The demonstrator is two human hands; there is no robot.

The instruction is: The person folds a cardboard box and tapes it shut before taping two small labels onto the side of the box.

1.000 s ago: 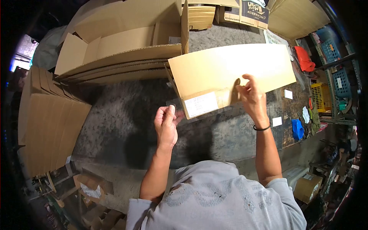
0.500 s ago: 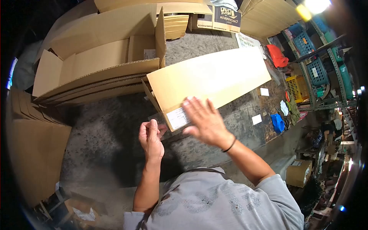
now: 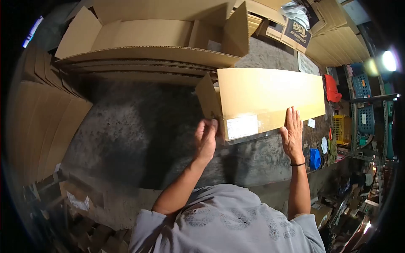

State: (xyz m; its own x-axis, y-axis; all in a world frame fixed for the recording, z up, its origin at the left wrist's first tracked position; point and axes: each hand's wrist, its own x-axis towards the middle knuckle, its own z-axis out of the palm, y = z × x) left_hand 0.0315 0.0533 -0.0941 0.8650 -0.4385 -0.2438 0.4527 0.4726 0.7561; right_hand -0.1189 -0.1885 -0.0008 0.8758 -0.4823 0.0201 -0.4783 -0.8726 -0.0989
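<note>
A long cardboard box lies on the dark table, with a white label near its lower left corner. Clear film shows along its near edge. My right hand rests flat on the box's near side, to the right of the label, fingers stretched out. At the box's left end, beside its raised flap, my left hand has its fingers pressed together at the corner. Whatever it may hold there is too small to make out.
A large open carton sits on stacked cardboard behind. More cardboard leans at the left. On the right are a red item, a blue object, a yellow basket and shelves with blue baskets.
The view has shifted, and the box now lies straighter across it. My right hand has slid from the label towards the right along the box. My left hand has come to the box's left corner.
</note>
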